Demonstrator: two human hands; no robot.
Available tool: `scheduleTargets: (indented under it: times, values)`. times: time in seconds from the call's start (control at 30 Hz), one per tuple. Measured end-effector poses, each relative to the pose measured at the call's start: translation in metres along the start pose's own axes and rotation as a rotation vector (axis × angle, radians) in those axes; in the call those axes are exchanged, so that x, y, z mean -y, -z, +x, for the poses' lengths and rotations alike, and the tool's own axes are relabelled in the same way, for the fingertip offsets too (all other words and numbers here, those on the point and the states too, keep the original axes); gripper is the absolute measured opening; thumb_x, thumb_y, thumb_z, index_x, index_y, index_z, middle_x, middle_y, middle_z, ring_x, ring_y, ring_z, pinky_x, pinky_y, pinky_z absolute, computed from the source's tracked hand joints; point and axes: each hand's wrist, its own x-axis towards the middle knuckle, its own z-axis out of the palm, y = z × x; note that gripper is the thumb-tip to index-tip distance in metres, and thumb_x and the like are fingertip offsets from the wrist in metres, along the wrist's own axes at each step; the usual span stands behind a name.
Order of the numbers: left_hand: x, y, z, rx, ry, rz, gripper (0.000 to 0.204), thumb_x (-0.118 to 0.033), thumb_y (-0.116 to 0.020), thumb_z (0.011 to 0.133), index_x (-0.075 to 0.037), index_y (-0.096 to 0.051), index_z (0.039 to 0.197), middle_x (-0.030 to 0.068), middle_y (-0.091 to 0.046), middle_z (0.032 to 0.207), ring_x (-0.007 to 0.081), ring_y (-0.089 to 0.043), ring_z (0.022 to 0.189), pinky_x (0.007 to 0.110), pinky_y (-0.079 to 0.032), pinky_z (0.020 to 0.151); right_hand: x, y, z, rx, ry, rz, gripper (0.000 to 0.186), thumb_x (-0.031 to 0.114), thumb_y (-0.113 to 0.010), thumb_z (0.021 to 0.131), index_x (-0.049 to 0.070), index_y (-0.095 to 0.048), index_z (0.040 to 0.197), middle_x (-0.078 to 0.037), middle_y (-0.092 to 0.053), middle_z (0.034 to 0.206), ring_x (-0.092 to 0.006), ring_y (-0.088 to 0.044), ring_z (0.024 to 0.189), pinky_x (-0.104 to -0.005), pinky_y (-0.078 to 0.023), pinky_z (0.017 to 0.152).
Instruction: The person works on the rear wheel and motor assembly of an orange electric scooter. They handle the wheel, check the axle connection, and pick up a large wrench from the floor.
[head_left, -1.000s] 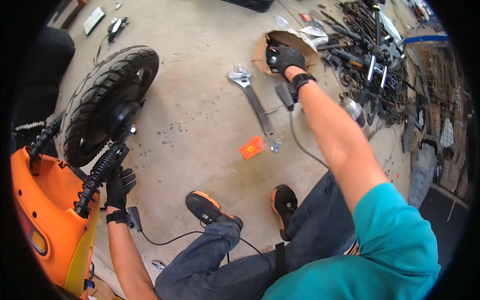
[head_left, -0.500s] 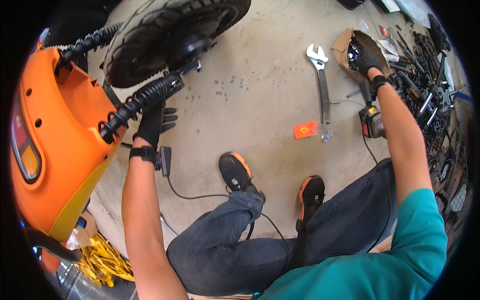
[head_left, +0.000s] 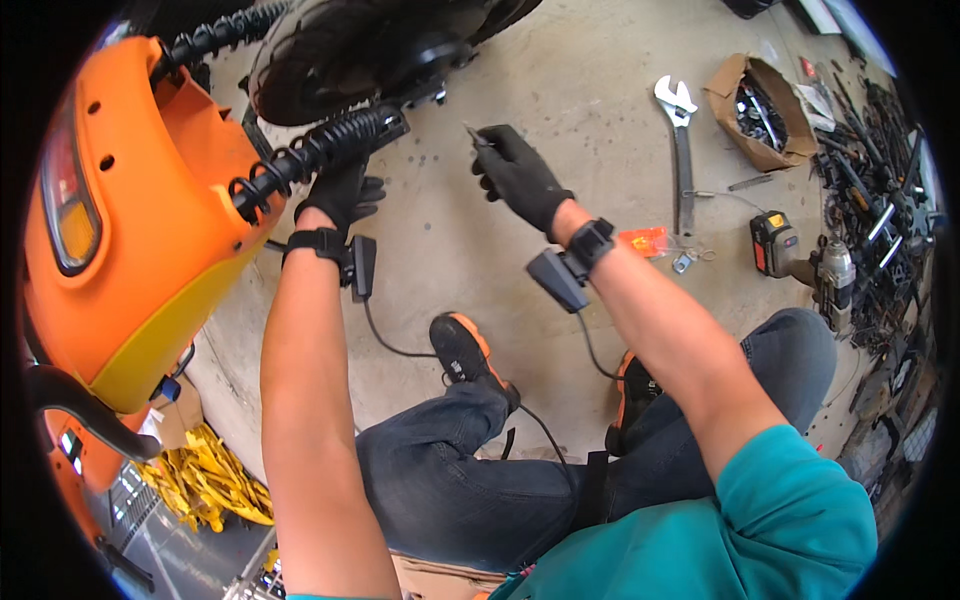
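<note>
Nearest the camera, the right hand [head_left: 520, 175] in its black glove has come back from the torn brown cardboard box of metal parts [head_left: 762, 108], where it was reaching a second ago. It's now raised over the concrete floor [head_left: 560, 80], fingers curled shut on a small thin metal piece [head_left: 478, 137], likely a bolt or pin; too small to tell. So the part looks fetched and headed for the shock mount.

Left hand [head_left: 340, 195], gloved, is closed around the lower end of the black coil-spring shock absorber [head_left: 315, 155], as before, beside the orange scooter body panel [head_left: 150, 220]. Black rear tyre [head_left: 370, 45] sits just beyond. Long silver adjustable wrench [head_left: 680, 150] lies far right, untouched.
</note>
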Motion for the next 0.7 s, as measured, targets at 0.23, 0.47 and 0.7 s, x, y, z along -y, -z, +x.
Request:
scheduleTargets:
  times: [0.23, 0.47, 0.7]
  values:
    - [0.000, -0.004, -0.005, -0.009, 0.002, -0.085, 0.048, -0.054, -0.049, 0.099, -0.009, -0.047, 0.117, 0.0122, -0.068, 0.105, 0.0230, -0.068, 0.091, 0.038, -0.055, 0.078, -0.009, -0.060, 0.039, -0.157, 0.087, -0.027, 0.033, 0.032, -0.056, 0.098, 0.004, -0.056, 0.116, -0.012, -0.065, 0.092, -0.0189, -0.061, 0.076, -0.0348, -0.050, 0.069]
    - [-0.002, -0.003, -0.008, 0.007, -0.002, 0.023, 0.059, -0.059, -0.046, 0.099, -0.007, -0.048, 0.125, 0.0129, -0.069, 0.111, 0.0228, -0.069, 0.095, 0.038, -0.055, 0.081, -0.016, -0.090, 0.050, -0.291, 0.097, 0.063, 0.034, 0.032, -0.054, 0.099, 0.002, -0.056, 0.115, -0.010, -0.065, 0.088, -0.0172, -0.061, 0.076, -0.0333, -0.050, 0.073]
    - [0.003, -0.003, -0.005, -0.001, -0.047, 0.007, 0.049, -0.049, -0.043, 0.102, -0.005, -0.047, 0.124, 0.0142, -0.068, 0.112, 0.0245, -0.069, 0.098, 0.038, -0.056, 0.082, -0.015, -0.098, 0.049, -0.340, 0.105, 0.099, 0.028, 0.028, -0.053, 0.099, 0.005, -0.052, 0.115, -0.027, -0.065, 0.104, -0.0468, -0.061, 0.098, -0.0487, -0.049, 0.083]
